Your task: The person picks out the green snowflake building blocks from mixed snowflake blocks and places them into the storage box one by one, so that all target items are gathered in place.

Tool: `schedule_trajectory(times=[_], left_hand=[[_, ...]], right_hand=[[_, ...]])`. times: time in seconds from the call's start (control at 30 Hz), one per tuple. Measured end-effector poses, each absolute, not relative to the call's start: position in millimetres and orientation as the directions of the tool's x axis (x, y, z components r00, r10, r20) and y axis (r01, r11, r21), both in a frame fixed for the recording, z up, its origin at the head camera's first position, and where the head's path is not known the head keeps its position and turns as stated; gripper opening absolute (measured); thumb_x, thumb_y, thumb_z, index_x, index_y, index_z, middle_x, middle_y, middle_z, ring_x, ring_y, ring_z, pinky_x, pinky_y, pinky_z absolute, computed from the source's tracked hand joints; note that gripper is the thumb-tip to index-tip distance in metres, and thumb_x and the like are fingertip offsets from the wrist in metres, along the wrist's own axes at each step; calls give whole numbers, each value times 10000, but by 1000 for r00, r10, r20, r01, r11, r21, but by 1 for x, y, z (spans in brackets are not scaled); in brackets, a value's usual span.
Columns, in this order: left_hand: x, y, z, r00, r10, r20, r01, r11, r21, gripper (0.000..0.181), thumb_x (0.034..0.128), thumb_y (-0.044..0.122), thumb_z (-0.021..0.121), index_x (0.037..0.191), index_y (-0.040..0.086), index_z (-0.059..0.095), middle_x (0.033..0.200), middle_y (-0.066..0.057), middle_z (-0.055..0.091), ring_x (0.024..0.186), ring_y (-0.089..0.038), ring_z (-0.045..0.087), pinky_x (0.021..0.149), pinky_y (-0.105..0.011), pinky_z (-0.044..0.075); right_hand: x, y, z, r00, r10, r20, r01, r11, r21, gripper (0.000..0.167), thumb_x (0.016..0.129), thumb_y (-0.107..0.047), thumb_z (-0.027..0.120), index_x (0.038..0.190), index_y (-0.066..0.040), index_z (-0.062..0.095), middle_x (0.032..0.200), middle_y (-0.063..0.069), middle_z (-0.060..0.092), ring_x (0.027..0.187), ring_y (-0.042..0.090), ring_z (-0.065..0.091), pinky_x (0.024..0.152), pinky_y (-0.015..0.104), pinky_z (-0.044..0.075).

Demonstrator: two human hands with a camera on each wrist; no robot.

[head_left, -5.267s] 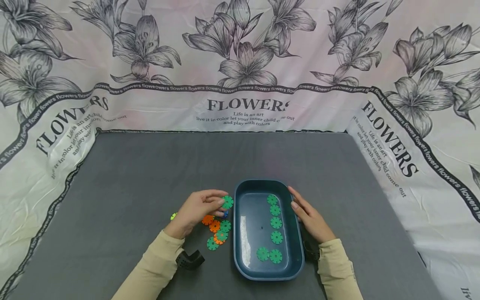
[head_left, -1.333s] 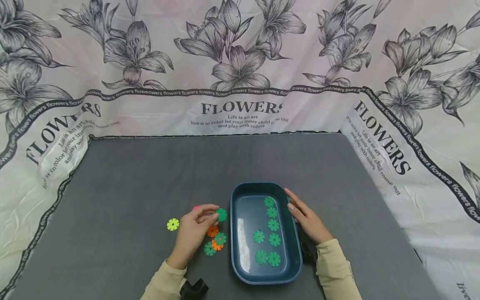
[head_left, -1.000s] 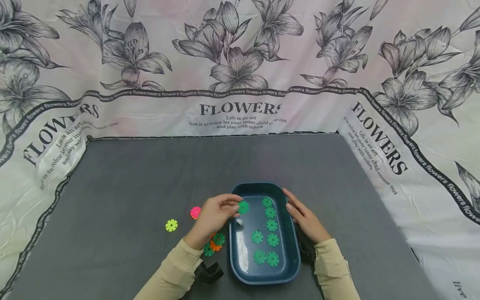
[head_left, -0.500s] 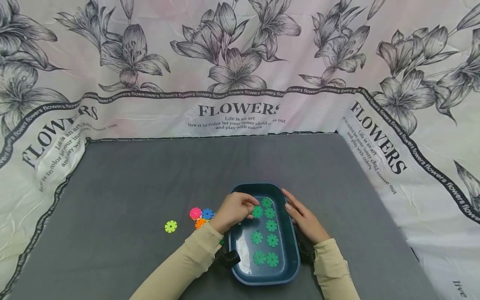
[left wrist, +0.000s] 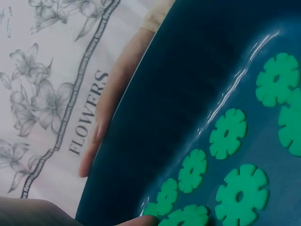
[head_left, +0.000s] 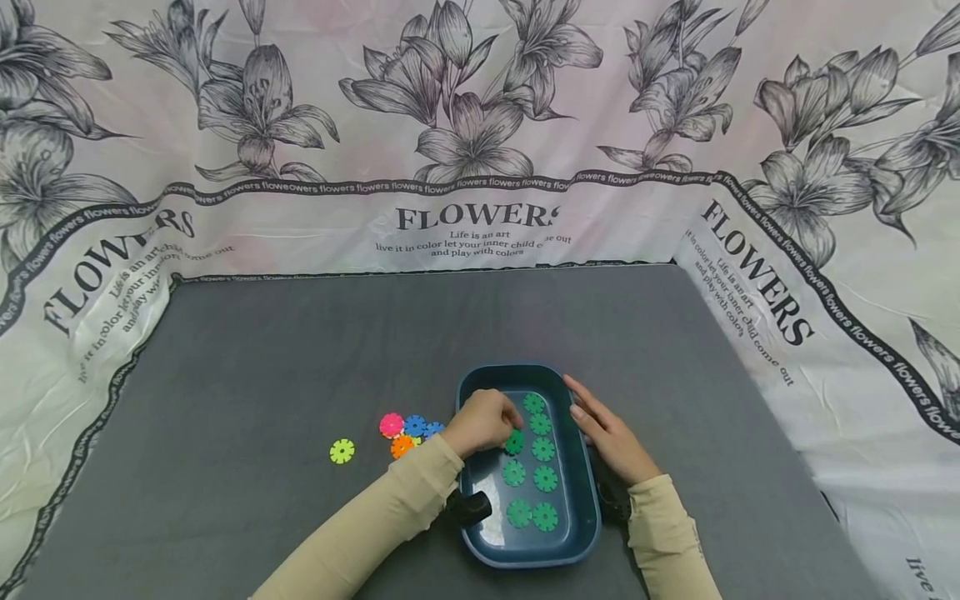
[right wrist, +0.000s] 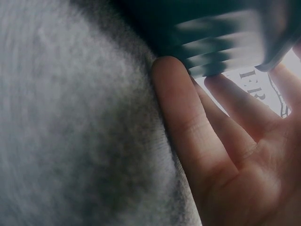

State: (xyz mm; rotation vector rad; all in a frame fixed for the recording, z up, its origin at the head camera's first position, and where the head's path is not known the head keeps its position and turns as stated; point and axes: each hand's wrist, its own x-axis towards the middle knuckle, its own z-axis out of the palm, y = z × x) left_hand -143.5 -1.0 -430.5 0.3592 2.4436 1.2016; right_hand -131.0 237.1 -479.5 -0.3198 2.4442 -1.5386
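In the head view my left hand (head_left: 483, 421) reaches over the near-left rim into the blue plastic tray (head_left: 525, 557). Its fingertips pinch a green notched disc (head_left: 513, 442) low over the tray floor. Two rough columns of other green discs (head_left: 545, 478) lie flat in there. The left wrist view shows a thumb tip (left wrist: 141, 220) against the held disc (left wrist: 188, 217), its other fingers hidden. My right hand (head_left: 617, 437) rests along the tray's right side; in the right wrist view its fairly straight fingers (right wrist: 176, 89) touch the outer wall.
Left of the tray, a pink disc (head_left: 391, 425), blue discs (head_left: 415, 426) and an orange disc (head_left: 401, 447) lie clustered on the grey cloth (head_left: 300, 358). A yellow disc (head_left: 342, 451) lies apart. My left sleeve (head_left: 375, 517) covers part of this area. A flower-printed curtain (head_left: 480, 225) stands behind.
My left hand has carried a green disc from the pile rightward over the rim, then lowered it toward me inside the tray. Another green disc joined the left column earlier. My right hand stays put.
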Motion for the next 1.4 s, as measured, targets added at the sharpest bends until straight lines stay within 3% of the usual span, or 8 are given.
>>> schedule_trajectory(times=[0.2, 0.43, 0.57, 0.67, 0.83, 0.93, 1.13, 1.4], left_hand=[[-145, 0, -431, -895, 400, -195, 112, 627, 771, 215, 805, -85, 580, 872, 13, 759, 882, -81, 712, 474, -93, 379, 453, -200, 282], [-144, 1, -430, -908, 384, -169, 137, 652, 746, 148, 881, 60, 640, 958, 42, 765, 968, -70, 726, 702, -113, 573, 597, -218, 459], [-141, -3, -425, -910, 401, -106, 196, 641, 742, 190, 925, 115, 609, 1027, 29, 744, 963, -86, 721, 634, -89, 542, 598, -217, 448], [-133, -19, -416, -918, 395, -47, 209, 580, 787, 211, 960, 177, 579, 1053, 66, 733, 871, -70, 700, 597, -89, 523, 579, -223, 455], [-106, -69, -404, -954, 298, -29, 113, 448, 887, 177, 969, 271, 578, 1041, 186, 715, 867, -14, 690, 753, -169, 647, 670, -256, 526], [-87, -97, -414, -982, 188, -30, 65, 479, 875, 132, 951, 207, 610, 1023, 187, 718, 885, 6, 701, 785, -167, 656, 682, -259, 529], [-54, -127, -454, -1000, 12, 3, 10, 619, 785, 139, 847, 100, 728, 968, 168, 725, 816, 81, 655, 717, -44, 572, 675, -239, 497], [-30, -127, -489, -979, 118, 166, 200, 717, 668, 384, 646, 206, 884, 990, 208, 712, 889, 113, 574, 829, -43, 520, 742, -248, 480]], right_hand=[[-131, 237, -480, -949, -305, -80, -60, 424, -904, 489, 1029, -365, 421, 1494, -395, 275, 1563, 83, 265, 1381, 390, 330, 926, 588, 446], [-131, 237, -480, -949, -308, -73, -68, 423, -904, 491, 1026, -367, 427, 1493, -401, 276, 1560, 81, 270, 1375, 387, 340, 919, 584, 454], [-132, 239, -481, -951, -301, -68, -71, 430, -900, 493, 1028, -351, 428, 1497, -382, 280, 1558, 92, 272, 1372, 392, 343, 913, 580, 461], [-133, 239, -481, -952, -296, -72, -65, 429, -901, 496, 1025, -359, 436, 1497, -373, 287, 1559, 83, 275, 1376, 385, 342, 916, 569, 465], [-133, 237, -479, -943, -326, -68, -74, 406, -911, 499, 1030, -336, 430, 1504, -359, 275, 1566, 86, 260, 1384, 382, 330, 926, 561, 465], [-131, 239, -478, -944, -325, -60, -81, 405, -911, 499, 1034, -307, 426, 1506, -354, 271, 1564, 104, 259, 1383, 389, 327, 916, 571, 465], [-129, 241, -479, -947, -319, -44, -94, 404, -910, 502, 1036, -283, 426, 1509, -345, 270, 1560, 119, 263, 1378, 398, 331, 899, 565, 474], [-132, 238, -483, -946, -320, -52, -93, 422, -902, 492, 1033, -314, 427, 1500, -364, 282, 1560, 87, 274, 1368, 386, 355, 895, 541, 482]])
